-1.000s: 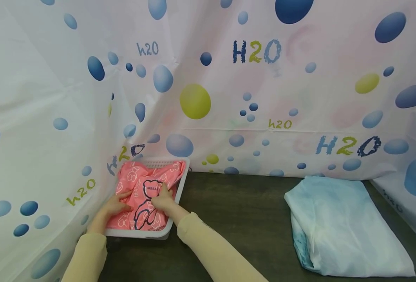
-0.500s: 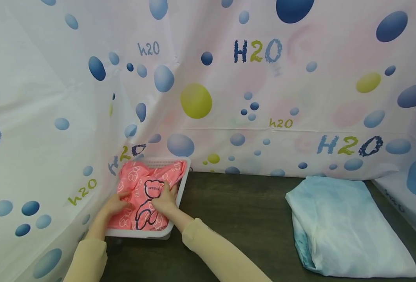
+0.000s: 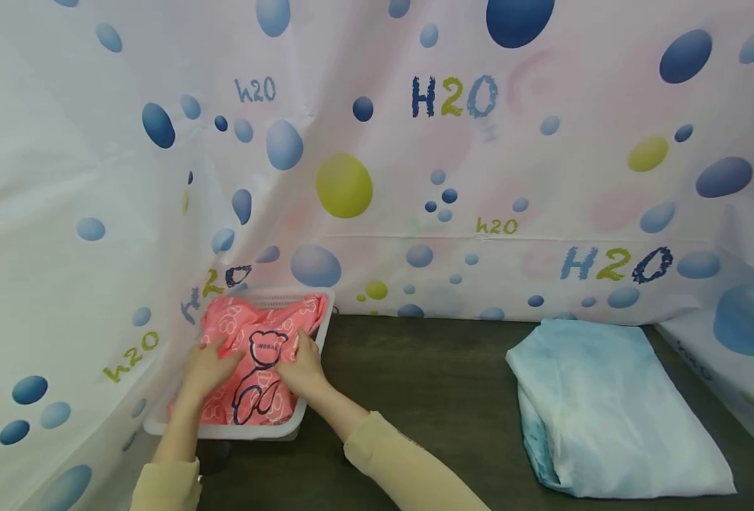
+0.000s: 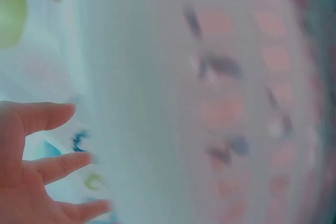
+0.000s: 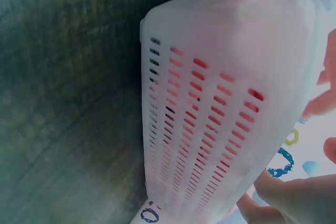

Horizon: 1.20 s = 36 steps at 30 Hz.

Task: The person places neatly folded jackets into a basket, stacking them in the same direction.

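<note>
Probably soft and light, pink cloth (image 3: 258,383) lay under left hand (image 3: 206,367) and right hand (image 3: 303,370), fingers (image 4: 50,116) spread, best gathered between them.

A white slotted basket (image 5: 184,30) fills the centre, pink cloth (image 5: 255,95) showing through its slots; dark tabletop (image 5: 63,82) spreads at nine o'clock, fingers (image 5: 312,198) at four, printed sheeting (image 5: 302,153) just above them.
</note>
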Each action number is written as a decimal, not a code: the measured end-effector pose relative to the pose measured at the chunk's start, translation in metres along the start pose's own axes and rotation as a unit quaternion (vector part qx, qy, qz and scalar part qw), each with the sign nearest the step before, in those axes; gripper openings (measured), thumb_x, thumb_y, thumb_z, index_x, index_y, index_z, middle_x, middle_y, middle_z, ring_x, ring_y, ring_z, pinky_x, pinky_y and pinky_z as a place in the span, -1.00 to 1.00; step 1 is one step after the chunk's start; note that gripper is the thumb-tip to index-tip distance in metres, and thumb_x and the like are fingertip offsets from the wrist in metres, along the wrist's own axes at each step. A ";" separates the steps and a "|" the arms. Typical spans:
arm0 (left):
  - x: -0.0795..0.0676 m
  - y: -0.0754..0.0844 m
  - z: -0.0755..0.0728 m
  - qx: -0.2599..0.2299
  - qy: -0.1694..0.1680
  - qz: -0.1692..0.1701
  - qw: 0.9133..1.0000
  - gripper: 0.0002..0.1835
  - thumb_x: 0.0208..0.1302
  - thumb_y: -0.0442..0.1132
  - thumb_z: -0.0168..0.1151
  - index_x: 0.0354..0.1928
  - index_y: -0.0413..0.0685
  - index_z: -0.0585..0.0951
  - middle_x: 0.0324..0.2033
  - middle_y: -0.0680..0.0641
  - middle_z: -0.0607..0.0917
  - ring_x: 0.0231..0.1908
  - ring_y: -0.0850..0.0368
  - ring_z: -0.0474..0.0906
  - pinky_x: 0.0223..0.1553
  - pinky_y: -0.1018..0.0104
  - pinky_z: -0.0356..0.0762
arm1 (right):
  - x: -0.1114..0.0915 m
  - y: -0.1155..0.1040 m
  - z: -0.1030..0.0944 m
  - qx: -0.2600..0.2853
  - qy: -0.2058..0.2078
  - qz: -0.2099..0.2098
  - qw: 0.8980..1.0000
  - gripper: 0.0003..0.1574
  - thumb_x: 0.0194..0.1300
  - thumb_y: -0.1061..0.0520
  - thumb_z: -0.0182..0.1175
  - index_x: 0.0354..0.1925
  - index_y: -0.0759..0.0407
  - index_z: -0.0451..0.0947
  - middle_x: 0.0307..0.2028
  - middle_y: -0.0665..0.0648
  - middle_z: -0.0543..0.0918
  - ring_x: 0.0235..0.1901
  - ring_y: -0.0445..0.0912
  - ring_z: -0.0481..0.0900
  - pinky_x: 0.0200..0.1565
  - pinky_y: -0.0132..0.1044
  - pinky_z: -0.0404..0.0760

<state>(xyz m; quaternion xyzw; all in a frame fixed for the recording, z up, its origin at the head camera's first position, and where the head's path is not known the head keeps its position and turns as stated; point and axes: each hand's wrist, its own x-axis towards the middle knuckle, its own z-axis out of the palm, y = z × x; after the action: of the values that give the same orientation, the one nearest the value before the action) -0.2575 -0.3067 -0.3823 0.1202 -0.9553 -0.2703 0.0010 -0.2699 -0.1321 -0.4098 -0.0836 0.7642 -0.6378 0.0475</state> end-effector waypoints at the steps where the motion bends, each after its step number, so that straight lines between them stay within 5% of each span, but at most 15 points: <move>1: -0.002 0.004 0.002 0.000 0.009 0.010 1.000 -0.23 0.26 0.07 0.00 0.33 -0.33 0.11 0.22 -0.59 0.03 0.18 -0.54 -0.03 0.08 -0.42 0.04 | -0.002 0.001 -0.001 0.012 0.000 -0.005 1.000 0.01 -0.06 0.28 0.20 0.36 0.20 0.03 0.27 0.31 0.16 0.26 0.18 0.15 0.14 0.06 0.32; 10: -0.026 0.041 0.014 -0.087 0.036 0.067 0.993 -0.32 0.30 -0.06 0.02 0.34 -0.27 0.13 0.27 -0.48 0.04 0.26 -0.43 -0.04 0.12 -0.40 0.01 | -0.019 0.011 -0.027 0.064 0.002 -0.043 0.997 -0.13 0.09 0.25 0.10 0.35 0.20 0.04 0.23 0.33 0.22 0.17 0.22 0.26 0.06 0.09 0.39; 16: -0.041 0.059 0.030 -0.157 0.098 0.123 0.975 -0.38 0.28 -0.19 0.06 0.34 -0.18 0.18 0.26 -0.34 0.19 0.22 -0.31 0.13 0.09 -0.29 0.19 | -0.029 0.019 -0.055 0.054 0.007 -0.068 0.996 -0.19 0.12 0.20 0.09 0.34 0.15 0.09 0.19 0.33 0.30 0.12 0.21 0.32 0.02 0.06 0.42; 20: -0.050 0.069 0.051 -0.224 0.121 0.140 0.957 -0.38 0.26 -0.27 0.09 0.35 -0.10 0.19 0.23 -0.29 0.23 0.16 -0.28 0.25 0.03 -0.17 0.38 | -0.036 0.022 -0.076 0.049 -0.001 -0.072 0.996 -0.22 0.17 0.17 0.08 0.34 0.10 0.09 0.20 0.27 0.31 0.14 0.20 0.32 0.03 0.09 0.42; 28: -0.069 0.091 0.103 -0.312 0.129 0.175 0.925 -0.35 0.25 -0.29 0.13 0.35 -0.16 0.14 0.22 -0.31 0.24 0.16 -0.31 0.29 0.01 -0.16 0.40 | -0.048 0.029 -0.126 0.060 -0.003 -0.071 0.996 -0.22 0.25 0.20 0.07 0.37 0.14 0.01 0.24 0.37 0.24 0.18 0.29 0.24 0.01 0.15 0.42; 36: -0.087 0.114 0.143 -0.334 0.101 0.215 0.912 -0.32 0.26 -0.19 0.13 0.38 0.16 0.11 0.23 -0.28 0.24 0.12 -0.29 0.32 -0.04 -0.19 0.42 | -0.064 0.045 -0.188 0.015 0.004 -0.057 0.998 -0.23 0.30 0.19 0.03 0.38 0.06 -0.04 0.27 0.33 0.20 0.22 0.26 0.21 0.06 0.19 0.37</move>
<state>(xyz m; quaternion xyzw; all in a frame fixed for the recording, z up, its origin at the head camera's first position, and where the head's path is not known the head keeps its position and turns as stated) -0.2089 -0.1190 -0.4396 -0.0686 -0.8071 -0.5530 0.1953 -0.2440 0.0691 -0.4223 -0.1240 0.7484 -0.6515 0.0092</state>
